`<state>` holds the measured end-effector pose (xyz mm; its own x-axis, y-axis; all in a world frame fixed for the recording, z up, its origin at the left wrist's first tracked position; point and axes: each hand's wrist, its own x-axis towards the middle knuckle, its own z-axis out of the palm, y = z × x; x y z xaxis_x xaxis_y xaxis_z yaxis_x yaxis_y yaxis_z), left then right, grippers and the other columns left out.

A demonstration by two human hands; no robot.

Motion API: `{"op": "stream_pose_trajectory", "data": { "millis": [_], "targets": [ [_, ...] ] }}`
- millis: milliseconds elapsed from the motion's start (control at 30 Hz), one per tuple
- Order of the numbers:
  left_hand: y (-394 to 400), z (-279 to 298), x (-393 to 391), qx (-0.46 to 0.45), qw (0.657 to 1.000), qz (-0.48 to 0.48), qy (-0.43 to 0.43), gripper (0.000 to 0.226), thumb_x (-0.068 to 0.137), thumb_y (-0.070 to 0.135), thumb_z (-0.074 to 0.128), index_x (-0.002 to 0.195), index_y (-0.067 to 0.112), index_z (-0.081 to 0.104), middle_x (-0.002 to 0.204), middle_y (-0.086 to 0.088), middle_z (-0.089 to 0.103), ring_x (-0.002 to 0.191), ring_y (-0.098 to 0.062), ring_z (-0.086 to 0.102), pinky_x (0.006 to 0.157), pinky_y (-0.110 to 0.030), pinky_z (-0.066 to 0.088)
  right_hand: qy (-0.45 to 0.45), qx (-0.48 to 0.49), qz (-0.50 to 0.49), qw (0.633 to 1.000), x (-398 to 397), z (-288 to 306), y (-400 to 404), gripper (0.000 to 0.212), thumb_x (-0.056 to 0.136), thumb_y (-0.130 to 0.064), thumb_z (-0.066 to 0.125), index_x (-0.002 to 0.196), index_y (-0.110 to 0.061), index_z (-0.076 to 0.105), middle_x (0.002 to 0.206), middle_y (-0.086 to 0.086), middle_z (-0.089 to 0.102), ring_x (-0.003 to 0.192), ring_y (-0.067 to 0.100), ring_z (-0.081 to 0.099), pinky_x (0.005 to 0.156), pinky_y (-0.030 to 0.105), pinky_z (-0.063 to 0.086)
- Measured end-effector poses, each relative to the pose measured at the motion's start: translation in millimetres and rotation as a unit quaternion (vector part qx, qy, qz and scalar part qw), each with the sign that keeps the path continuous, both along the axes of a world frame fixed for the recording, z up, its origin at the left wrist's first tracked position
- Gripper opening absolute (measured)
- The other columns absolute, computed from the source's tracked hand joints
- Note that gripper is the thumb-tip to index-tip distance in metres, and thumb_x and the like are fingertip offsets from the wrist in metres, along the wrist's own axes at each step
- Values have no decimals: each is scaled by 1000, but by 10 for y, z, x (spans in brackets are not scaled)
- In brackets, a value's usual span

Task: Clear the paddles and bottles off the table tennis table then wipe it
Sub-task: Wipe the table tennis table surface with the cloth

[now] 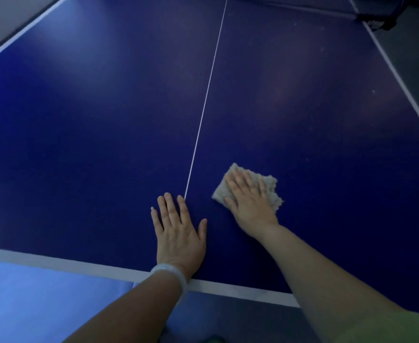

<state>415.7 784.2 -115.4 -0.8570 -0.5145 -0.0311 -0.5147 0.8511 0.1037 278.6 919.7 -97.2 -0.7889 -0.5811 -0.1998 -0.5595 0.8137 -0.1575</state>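
The right hand (249, 199) lies flat, fingers straight and spread, pressing a pale folded cloth (270, 188) onto the tabletop (104, 120); nothing is curled round it, so the grip is only palm pressure. The cloth sits near the near edge, just right of the white centre line (204, 105). The left hand (178, 226) rests flat and empty on the tabletop, just left of that line, a pale bangle (171, 274) on the wrist. It seems to brace the body.

No paddles or bottles show on the surface in view, so wiping appears to be the step in hand. To do it well, keep the palm's weight even across the cloth so it does not bunch. Work in overlapping strokes toward the far right, where pale smudges and specks (373, 91) show.
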Motion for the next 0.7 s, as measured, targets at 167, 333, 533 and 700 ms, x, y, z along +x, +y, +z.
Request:
{"op": "stream_pose_trajectory", "data": {
  "millis": [167,333,533,700],
  "targets": [
    [-9,3,4,13,1000,0,6,82,95,59,11,152,3,21,159,-25,13,150,-36,2,121,-55,6,16,44,-321,946,-301,31,938,59,105,-37,18,156,-21,-7,163,1,-15,150,22,-9,121,52,1],
    [-14,15,2,16,1000,-1,-4,82,94,59,10,153,2,20,159,-26,12,150,-38,3,120,-56,7,46,14,-367,929,315,-23,718,58,104,-38,15,157,-17,2,164,5,-6,150,24,-7,120,53,1],
    [-30,48,14,29,999,-3,-21,83,94,59,7,153,2,15,160,-26,8,149,-38,1,120,-56,2,67,-13,-99,993,1107,-86,508,61,103,-45,2,156,-16,12,164,5,6,151,21,2,120,51,12],
    [-33,57,28,55,998,-9,-27,84,93,59,9,153,1,14,160,-26,5,149,-37,-3,120,-55,0,66,19,-229,971,1166,-111,1419,66,101,-50,-4,156,-16,9,164,3,2,151,17,0,120,50,10]
  ]
}}
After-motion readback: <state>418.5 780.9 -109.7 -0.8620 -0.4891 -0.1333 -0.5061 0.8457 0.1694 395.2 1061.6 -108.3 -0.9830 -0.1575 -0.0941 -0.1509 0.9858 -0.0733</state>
